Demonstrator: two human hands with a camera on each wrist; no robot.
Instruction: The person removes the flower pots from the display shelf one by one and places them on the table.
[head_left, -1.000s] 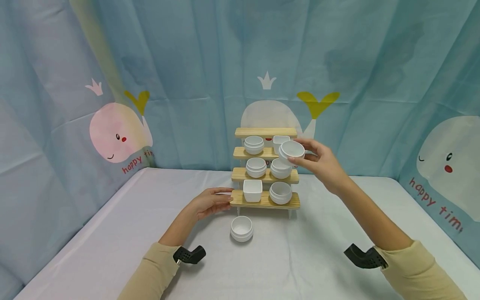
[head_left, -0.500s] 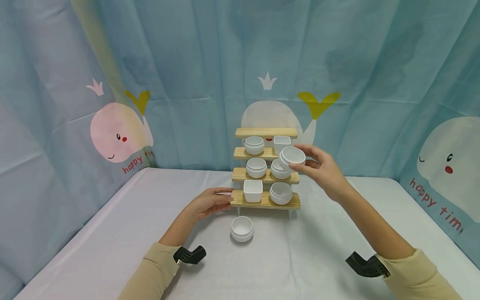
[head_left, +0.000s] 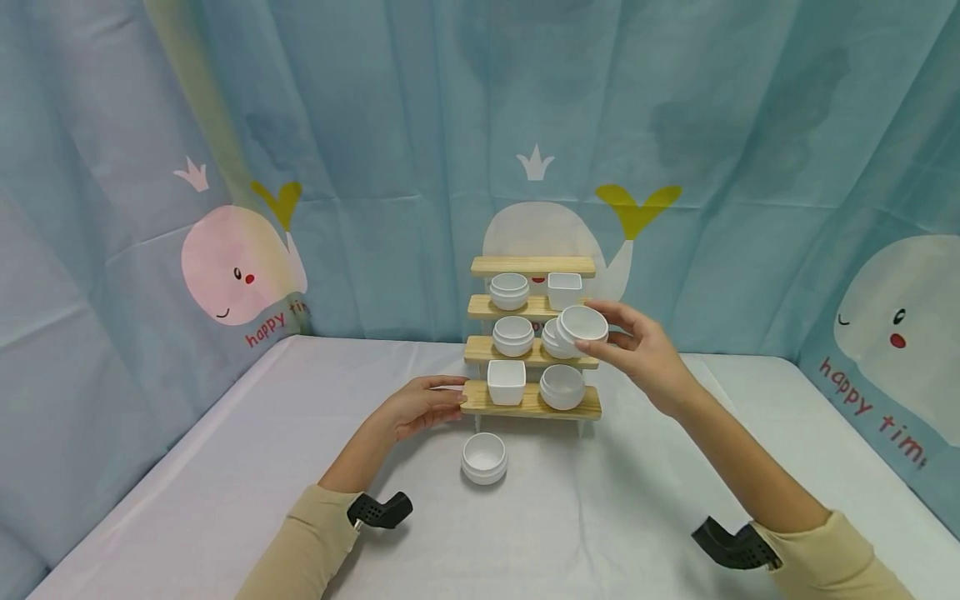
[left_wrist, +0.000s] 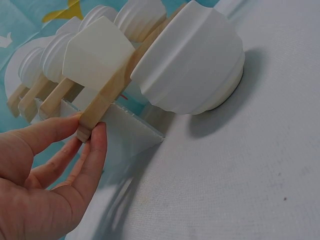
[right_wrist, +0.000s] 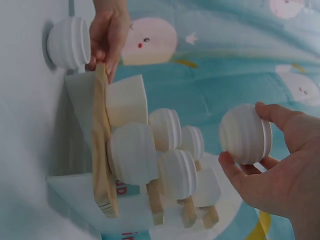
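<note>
My right hand (head_left: 643, 348) pinches a round white flowerpot (head_left: 583, 327) between thumb and fingers, in front of the stand's right side. In the right wrist view this held pot (right_wrist: 244, 134) is in the air, apart from the pots on the steps. My left hand (head_left: 422, 407) pinches the left end of the lowest board of a stepped wooden stand (head_left: 476, 397); the left wrist view shows thumb and fingers on that board end (left_wrist: 92, 116). Round pots and square ones, such as a square pot (head_left: 506, 382), stand in pairs on the lower three steps.
Another round white pot (head_left: 484, 458) stands on the white tablecloth (head_left: 637, 517), just in front of the stand. The top board (head_left: 532, 265) bears no pot. A blue curtain (head_left: 390, 150) with printed whales hangs behind and at the sides.
My right hand has lowered a little with the round flowerpot, from beside the square pot on the third step toward the second step. My left hand has stayed on the board.
</note>
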